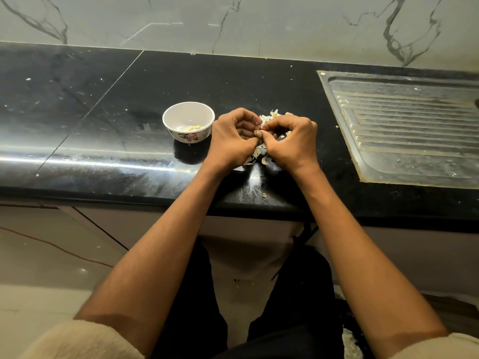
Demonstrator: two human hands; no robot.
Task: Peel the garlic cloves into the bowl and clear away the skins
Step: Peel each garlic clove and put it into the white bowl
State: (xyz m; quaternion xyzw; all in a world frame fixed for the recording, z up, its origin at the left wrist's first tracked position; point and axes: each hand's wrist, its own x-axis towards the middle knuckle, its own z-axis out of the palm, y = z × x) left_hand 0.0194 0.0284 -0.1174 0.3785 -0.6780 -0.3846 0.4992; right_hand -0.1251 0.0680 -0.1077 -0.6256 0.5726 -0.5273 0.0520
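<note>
A white bowl (188, 122) with a flower print stands on the black counter (108, 125), with a few peeled yellowish cloves (194, 128) inside. Just right of it, my left hand (233, 137) and my right hand (291, 141) meet above the counter, fingers curled, pinching a small garlic clove (258, 130) between their fingertips; the clove is mostly hidden. Pale garlic skins (272, 116) lie in a pile behind the hands, and more skins (258, 154) lie under them near the front edge.
A steel sink drainboard (404, 125) is set into the counter at the right. A marble wall (233, 22) backs the counter. A scrap of skin (264, 195) sits at the counter's front edge, with my dark-trousered legs and the floor below.
</note>
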